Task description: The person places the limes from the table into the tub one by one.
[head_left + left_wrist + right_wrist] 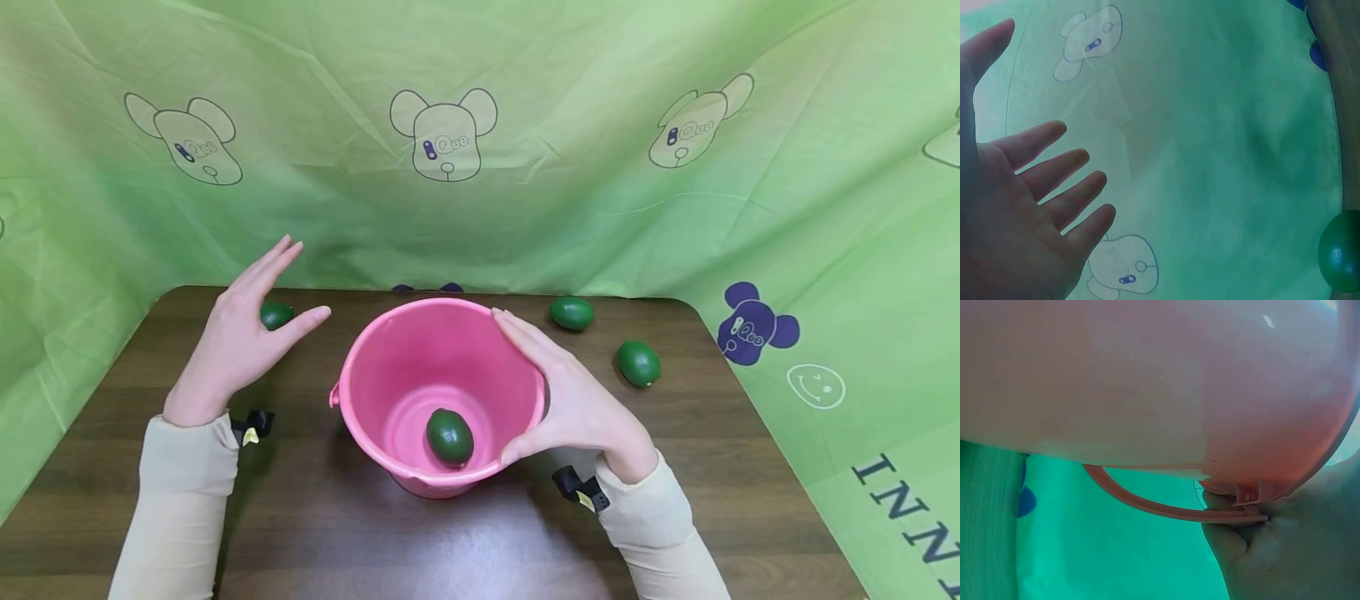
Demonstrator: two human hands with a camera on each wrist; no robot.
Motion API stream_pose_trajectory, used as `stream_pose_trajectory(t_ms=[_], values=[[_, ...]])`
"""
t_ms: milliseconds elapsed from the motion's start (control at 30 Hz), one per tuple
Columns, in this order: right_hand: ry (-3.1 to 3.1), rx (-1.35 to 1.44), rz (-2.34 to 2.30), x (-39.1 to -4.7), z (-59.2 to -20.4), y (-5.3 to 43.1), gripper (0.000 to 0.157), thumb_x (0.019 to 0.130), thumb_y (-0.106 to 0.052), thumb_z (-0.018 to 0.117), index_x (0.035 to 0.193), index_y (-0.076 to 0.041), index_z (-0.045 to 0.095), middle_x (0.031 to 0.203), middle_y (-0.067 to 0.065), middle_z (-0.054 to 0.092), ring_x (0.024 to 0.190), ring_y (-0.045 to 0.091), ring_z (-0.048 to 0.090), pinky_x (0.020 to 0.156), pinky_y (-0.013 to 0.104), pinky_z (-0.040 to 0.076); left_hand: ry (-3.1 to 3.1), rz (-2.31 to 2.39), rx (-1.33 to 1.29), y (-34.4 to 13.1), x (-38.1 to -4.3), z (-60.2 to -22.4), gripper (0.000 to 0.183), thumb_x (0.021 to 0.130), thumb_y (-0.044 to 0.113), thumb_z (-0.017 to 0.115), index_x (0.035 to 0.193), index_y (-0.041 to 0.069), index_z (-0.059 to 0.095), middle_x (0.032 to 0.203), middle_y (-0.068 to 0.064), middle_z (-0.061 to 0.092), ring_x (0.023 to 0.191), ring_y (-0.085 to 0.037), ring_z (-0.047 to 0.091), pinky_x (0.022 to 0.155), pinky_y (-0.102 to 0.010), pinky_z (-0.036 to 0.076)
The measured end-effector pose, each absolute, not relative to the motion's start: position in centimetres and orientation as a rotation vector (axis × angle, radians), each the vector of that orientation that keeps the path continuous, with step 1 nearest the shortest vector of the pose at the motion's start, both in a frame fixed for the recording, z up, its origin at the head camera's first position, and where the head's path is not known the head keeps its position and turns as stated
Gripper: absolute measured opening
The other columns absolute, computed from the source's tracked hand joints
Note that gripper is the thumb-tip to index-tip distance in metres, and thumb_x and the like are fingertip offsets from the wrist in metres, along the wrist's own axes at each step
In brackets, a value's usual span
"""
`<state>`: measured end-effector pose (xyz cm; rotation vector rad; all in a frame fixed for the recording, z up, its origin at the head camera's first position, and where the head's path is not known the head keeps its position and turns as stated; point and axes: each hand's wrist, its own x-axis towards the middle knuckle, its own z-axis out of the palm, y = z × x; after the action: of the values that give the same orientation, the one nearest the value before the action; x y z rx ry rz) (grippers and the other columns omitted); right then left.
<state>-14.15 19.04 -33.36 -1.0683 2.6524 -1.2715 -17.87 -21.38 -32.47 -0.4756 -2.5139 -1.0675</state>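
A pink bucket (442, 317) stands on the wooden table, and one glossy dark green lime (450, 437) lies on its bottom. My right hand (577, 400) holds the bucket's right rim, thumb at the front and fingers toward the back. In the right wrist view, the fingers are at the hinge of the pink handle (1166, 512), beside the bucket wall (1116, 381). My left hand (247, 325) is raised over the table's left side with fingers spread and nothing in it. Partly hidden behind it is another lime (277, 315), also seen at the left wrist view's edge.
Two more limes lie right of the bucket, one lime (572, 313) near the back edge and the other lime (639, 363) closer. A green printed cloth (555, 225) hangs behind and beside the table (337, 550).
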Motion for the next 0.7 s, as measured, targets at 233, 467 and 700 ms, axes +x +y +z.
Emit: stream_pose_trajectory(t_ms=[233, 467, 700], values=[[2.652, -1.067, -1.275, -14.2, -33.3, 19.0, 0.144, 0.045, -0.037, 0.105, 0.164, -0.023, 0.025, 0.166, -0.008, 0.023, 0.149, 0.014, 0.026, 0.114, 0.045, 0.033, -2.535, -1.078, -0.398, -22.2, -18.5, -32.8, 0.077, 0.091, 0.044, 0.077, 0.158, 0.036, 0.039, 0.162, 0.016, 0.029, 0.149, -0.021, 0.027, 0.115, -0.061, 0.025], [2.648, -1.069, -1.277, -14.2, -33.4, 19.1, 0.144, 0.046, -0.04, 0.105, 0.164, -0.023, 0.025, 0.166, -0.006, 0.023, 0.149, 0.014, 0.025, 0.115, 0.044, 0.032, -2.565, -1.091, -0.355, -22.9, -18.9, -33.3, 0.078, 0.092, 0.044, 0.076, 0.158, 0.029, 0.039, 0.163, 0.008, 0.03, 0.15, -0.026, 0.027, 0.114, -0.061, 0.024], [2.644, -1.062, -1.28, -14.2, -33.4, 19.1, 0.143, 0.046, -0.039, 0.105, 0.164, -0.023, 0.025, 0.166, -0.007, 0.023, 0.149, 0.014, 0.026, 0.114, 0.044, 0.033, -2.575, -1.09, -0.33, -23.6, -19.1, -33.6, 0.076, 0.094, 0.043, 0.073, 0.159, 0.026, 0.038, 0.164, 0.003, 0.029, 0.15, -0.03, 0.025, 0.114, -0.064, 0.022]])
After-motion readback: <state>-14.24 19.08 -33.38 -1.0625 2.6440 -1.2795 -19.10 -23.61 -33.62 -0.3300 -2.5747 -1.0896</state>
